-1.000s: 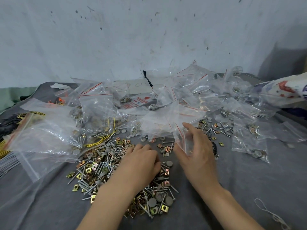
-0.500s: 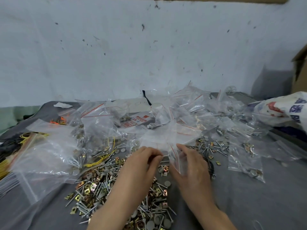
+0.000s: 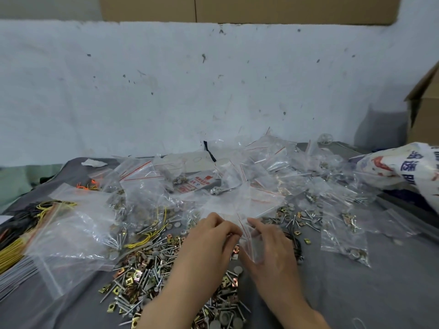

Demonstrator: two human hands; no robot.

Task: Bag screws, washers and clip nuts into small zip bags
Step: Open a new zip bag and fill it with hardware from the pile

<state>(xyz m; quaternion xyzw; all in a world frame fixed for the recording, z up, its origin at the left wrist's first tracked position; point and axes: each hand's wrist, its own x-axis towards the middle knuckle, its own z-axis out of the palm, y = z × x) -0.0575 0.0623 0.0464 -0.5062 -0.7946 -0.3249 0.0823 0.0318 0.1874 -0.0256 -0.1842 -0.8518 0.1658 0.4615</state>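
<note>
as l hand [image 3: 209, 241], r hand [image 3: 273, 251] pinch it, bag [image 3: 248, 248] sits btwn fingers [image 3: 256, 225].

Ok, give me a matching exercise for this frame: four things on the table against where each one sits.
Things:
1 small zip bag
2 printed sack
3 yellow wire bundle
4 loose hardware pile

Places:
A right edge of the view
B held between left hand and right hand
C left edge of the view
D under the left forearm

Pairs: 1-B, 2-A, 3-C, 4-D
</note>
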